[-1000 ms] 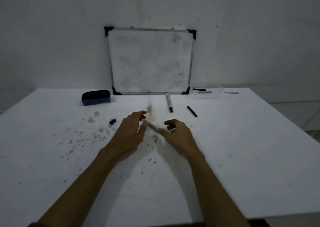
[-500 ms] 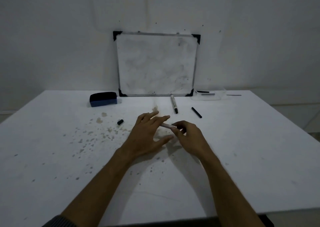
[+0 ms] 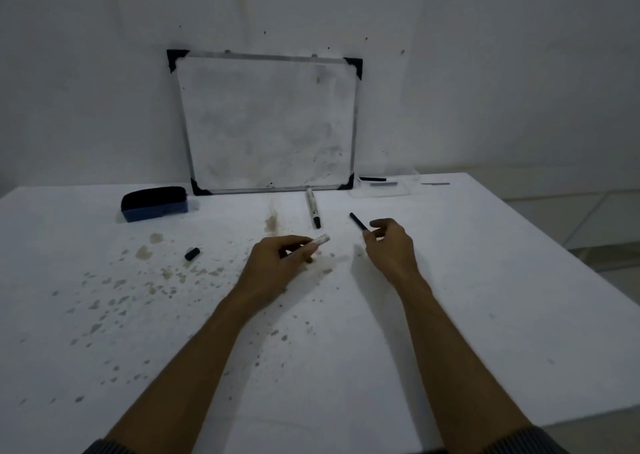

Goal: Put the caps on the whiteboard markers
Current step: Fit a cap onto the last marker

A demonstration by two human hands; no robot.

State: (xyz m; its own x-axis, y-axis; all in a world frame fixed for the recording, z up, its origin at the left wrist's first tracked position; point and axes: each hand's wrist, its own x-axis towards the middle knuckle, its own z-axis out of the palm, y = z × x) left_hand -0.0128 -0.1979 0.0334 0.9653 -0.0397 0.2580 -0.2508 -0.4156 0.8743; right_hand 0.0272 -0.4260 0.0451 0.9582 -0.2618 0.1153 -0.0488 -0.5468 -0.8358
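My left hand grips a white marker whose pale end sticks out to the right past my fingers. My right hand is at the near end of a thin black pen-like piece lying on the table, fingertips curled around that end. A second white marker with a black tip lies further back, below the whiteboard. A small black cap lies alone on the table to the left of my left hand.
A small whiteboard leans against the wall at the table's back. A blue-and-black eraser sits to its left. A clear tray holding dark sticks sits at the back right. Brown stains speckle the white table.
My hands have come apart. The left kept the white marker, while the right moved right and back to the thin black piece. The camera view shifted slightly.
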